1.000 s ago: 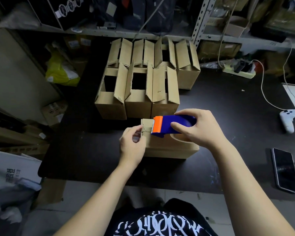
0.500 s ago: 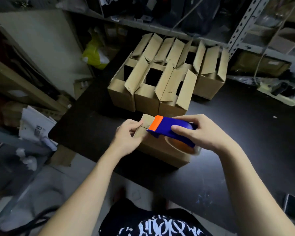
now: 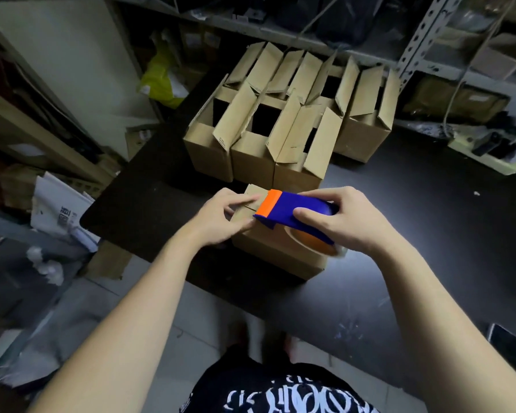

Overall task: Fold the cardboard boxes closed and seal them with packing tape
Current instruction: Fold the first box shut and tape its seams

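Sealing judged barely begun | closed box (image 3: 276, 253) was found unmoved near the table's (image 3: 435, 228) front edge | tape dispenser (image 3: 292, 211) was still gripped by the right hand (image 3: 350, 220) at the box's left end | that end was pinched by the left hand (image 3: 221, 220)

No wording is coming through legibly. White stylised lettering is running across the black shirt (image 3: 280, 394) at 6 o'clock, and dark printed characters are showing on the white paper bundle (image 3: 61, 210) at 9 o'clock, both too blurred to read. Tiny printed marks are sitting on a cardboard flap (image 3: 225, 135) at 12 o'clock, too small to make out.
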The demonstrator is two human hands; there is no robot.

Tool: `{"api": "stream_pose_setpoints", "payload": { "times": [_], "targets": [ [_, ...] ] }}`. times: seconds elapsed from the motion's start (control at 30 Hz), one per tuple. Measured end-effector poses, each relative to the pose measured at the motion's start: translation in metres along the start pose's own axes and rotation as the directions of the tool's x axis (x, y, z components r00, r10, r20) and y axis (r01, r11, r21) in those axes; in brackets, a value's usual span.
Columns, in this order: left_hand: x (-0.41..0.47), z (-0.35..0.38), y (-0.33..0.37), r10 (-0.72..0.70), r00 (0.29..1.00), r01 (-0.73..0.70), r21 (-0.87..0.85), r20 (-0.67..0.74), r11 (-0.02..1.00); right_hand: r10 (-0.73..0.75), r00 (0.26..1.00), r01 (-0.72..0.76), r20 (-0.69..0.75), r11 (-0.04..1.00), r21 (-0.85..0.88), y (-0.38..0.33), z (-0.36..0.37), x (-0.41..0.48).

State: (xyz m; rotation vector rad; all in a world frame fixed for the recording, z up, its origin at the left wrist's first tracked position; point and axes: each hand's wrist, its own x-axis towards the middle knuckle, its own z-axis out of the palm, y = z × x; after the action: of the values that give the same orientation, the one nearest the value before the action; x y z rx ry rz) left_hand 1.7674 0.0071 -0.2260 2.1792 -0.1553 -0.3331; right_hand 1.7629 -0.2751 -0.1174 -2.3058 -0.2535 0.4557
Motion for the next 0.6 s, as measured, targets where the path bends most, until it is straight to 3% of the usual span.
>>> {"api": "stream_pose_setpoints", "payload": {
  "times": [0.43, 0.6],
  "targets": [
    [0.007, -0.011, 0.014, -0.06, 0.992, 0.059, 0.012, 0.111, 0.998, 0.118, 0.992, -0.115, -0.053, 0.991, 0.065, 0.066, -0.037, -0.053],
    [0.008, -0.01, 0.018, -0.086, 0.979, 0.072, 0.079, 0.184, 0.994, 0.102, 0.991, -0.09, -0.084, 0.987, 0.129, 0.08, -0.023, -0.066]
  ]
}}
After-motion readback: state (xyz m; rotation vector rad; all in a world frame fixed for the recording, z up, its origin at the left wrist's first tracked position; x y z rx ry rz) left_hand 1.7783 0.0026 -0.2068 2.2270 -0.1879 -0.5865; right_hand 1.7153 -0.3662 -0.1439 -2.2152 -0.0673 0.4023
